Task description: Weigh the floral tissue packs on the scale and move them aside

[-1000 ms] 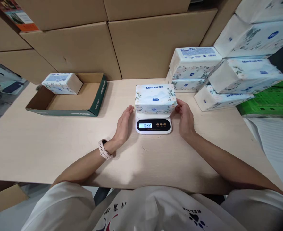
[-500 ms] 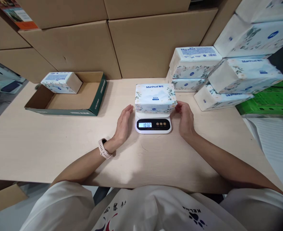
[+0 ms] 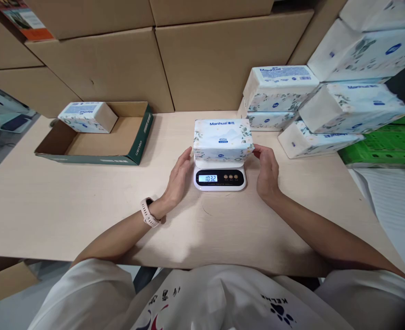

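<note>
A pack of tissues [image 3: 223, 138] with a blue floral print lies on a white digital kitchen scale [image 3: 220, 187], whose lit display reads about 103.2. My left hand [image 3: 178, 178] rests on edge just left of the scale, fingers stretched forward with the tips close to the pack's side. On the other side, my right hand [image 3: 267, 169] has its fingers extended and slightly curved, tips beside or against the pack's right lower corner; contact there is hard to tell. Neither hand grips the pack.
An open shallow cardboard tray [image 3: 142, 137] at the left holds one tissue pack [image 3: 87, 118]. Stacked tissue packs [image 3: 281, 89] stand at the back right, near a green crate [image 3: 388, 142]. Large cardboard boxes [image 3: 223, 64] line the table's [image 3: 68, 206] back edge.
My left hand has shifted slightly toward the pack. The pack, the scale and its reading look the same, and my right hand has barely moved.
</note>
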`<state>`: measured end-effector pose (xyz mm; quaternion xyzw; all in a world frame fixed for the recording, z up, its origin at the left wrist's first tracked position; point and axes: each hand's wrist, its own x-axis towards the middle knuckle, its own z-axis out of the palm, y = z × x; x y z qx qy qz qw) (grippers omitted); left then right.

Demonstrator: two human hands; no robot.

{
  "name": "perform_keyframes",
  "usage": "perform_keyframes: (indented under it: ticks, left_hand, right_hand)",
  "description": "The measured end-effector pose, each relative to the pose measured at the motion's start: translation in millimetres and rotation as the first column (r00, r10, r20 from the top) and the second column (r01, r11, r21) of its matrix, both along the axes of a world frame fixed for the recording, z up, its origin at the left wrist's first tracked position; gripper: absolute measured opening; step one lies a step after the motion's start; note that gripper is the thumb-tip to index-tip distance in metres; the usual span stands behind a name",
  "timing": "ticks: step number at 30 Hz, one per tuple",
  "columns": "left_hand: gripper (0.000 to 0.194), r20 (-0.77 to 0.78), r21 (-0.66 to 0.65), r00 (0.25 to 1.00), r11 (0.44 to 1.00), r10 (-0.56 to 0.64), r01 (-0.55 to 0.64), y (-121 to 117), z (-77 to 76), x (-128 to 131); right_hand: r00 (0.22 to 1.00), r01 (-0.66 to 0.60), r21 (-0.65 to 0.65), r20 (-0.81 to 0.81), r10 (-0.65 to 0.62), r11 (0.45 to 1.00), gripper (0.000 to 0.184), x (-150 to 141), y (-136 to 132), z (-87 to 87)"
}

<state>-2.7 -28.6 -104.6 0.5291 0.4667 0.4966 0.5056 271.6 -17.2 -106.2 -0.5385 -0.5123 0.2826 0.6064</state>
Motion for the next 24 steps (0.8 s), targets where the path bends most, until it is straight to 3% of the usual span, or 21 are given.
perform_keyframes:
  ticks: [5, 18, 24]
  left_hand:
    - [0.071, 0.046, -0.026, 0.999, 1.000, 0.006, -0.005, 0, -1.0, 0]
    - [0.063, -0.003, -0.011, 1.000, 1.000, 0.007, -0.007, -2, 0.3, -1]
    - [0.079, 0.017, -0.057, 1.000, 0.998, 0.012, -0.011, 9, 6.2, 5]
  right_hand:
    - [1.000, 0.002, 0.006, -0.011, -0.001, 1.000, 0.068, 1, 0, -1.3]
    - [1.000, 0.010, -0.030, -0.006, -0.010, 1.000, 0.067, -1, -1, 2.3]
    - [0.998, -0.063, -0.051, -0.009, 0.062, 0.997, 0.082, 0, 1, 4.2]
